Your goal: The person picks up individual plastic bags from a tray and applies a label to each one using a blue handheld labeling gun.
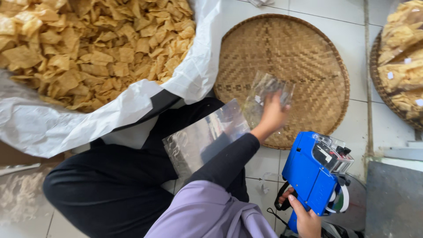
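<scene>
Nearest us is a lilac sleeve (pixel 207 211) with a black cuff, running up to the left hand (pixel 273 115). Its fingers are closed on one clear bag (pixel 266 94), empty and crumpled, held over the lower edge of the woven tray (pixel 304 53). That round tray is our landmark, and apart from the bag above it we see nothing lying on it.

Below and right of the tray, the right hand (pixel 306 218) is wrapped tightly around the handle of one blue label gun (pixel 315 172), which points up toward the tray.

Below and left of the tray, a second clear bag (pixel 202 139) lies flat on the black trousers (pixel 110 189) of our lap.

Left of the tray stands one big sack (pixel 66 119) lined with white plastic, heaped with pale golden chips (pixel 97 44).

Right of the tray, at the frame's edge, we count one more basket (pixel 383 90); it holds filled bags (pixel 403 44) of the same chips, several with small white stickers.
</scene>
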